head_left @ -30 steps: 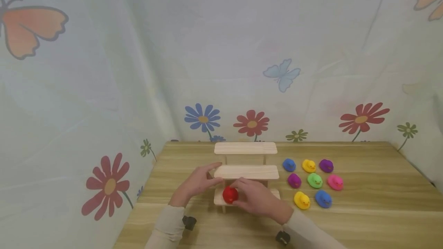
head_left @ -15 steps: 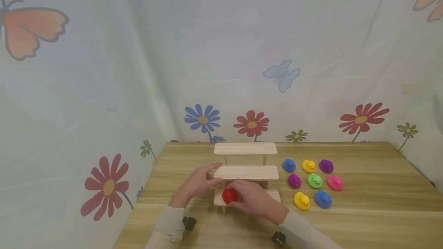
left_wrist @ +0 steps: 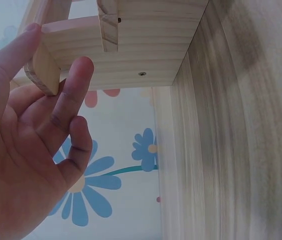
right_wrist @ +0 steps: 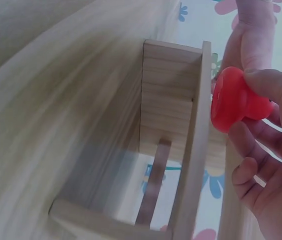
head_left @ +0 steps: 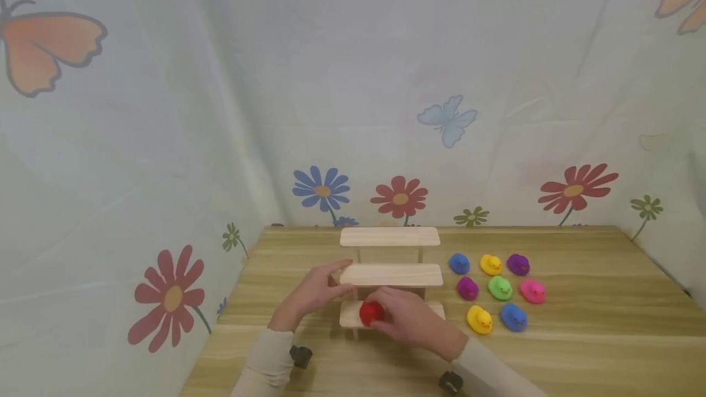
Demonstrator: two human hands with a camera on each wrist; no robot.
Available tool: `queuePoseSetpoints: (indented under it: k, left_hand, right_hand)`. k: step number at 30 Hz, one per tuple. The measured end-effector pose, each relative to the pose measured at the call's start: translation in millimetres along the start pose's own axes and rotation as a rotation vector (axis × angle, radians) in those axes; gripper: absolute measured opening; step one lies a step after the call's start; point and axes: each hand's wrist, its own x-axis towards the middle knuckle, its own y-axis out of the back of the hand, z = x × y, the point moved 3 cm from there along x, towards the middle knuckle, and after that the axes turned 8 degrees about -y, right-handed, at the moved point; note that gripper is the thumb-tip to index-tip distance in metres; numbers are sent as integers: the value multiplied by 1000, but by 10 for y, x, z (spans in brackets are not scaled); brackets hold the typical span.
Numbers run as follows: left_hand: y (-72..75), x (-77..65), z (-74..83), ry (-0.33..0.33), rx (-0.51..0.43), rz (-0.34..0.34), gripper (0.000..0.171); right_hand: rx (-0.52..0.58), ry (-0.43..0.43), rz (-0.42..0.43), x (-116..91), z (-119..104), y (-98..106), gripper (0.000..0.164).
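Note:
A small three-tier wooden shelf stand (head_left: 391,275) stands on the table. My left hand (head_left: 314,291) grips the left end of its middle board, thumb on one side and fingers on the other; the left wrist view shows this board end (left_wrist: 43,70) between them. My right hand (head_left: 410,318) pinches a red rubber duck (head_left: 371,313) between thumb and fingers over the left part of the lowest board (head_left: 349,315). In the right wrist view, the flat base of the red duck (right_wrist: 226,100) faces the lowest board (right_wrist: 193,145), close to it.
Right of the stand, several rubber ducks sit on the wood-grain table (head_left: 595,287), among them a green duck (head_left: 500,288), a pink duck (head_left: 532,290) and a yellow duck (head_left: 480,320). A flower-printed curtain (head_left: 353,78) hangs behind and at the left.
My right hand shifted slightly left, then back right, carrying the red duck a little to the right along the lowest board. My left hand stays on the middle board.

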Motion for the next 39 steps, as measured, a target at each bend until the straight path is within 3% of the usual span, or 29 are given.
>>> queuePoseSetpoints:
  k: [16,39]
  left_hand:
    - [-15,3,-45,-15,21,8,62]
    - [-4,-16,-15,-15,-7,-1,61]
  right_hand:
    - [91,-63,-3,-327,218,362,33]
    - [90,64,234,-851,608,831,43]
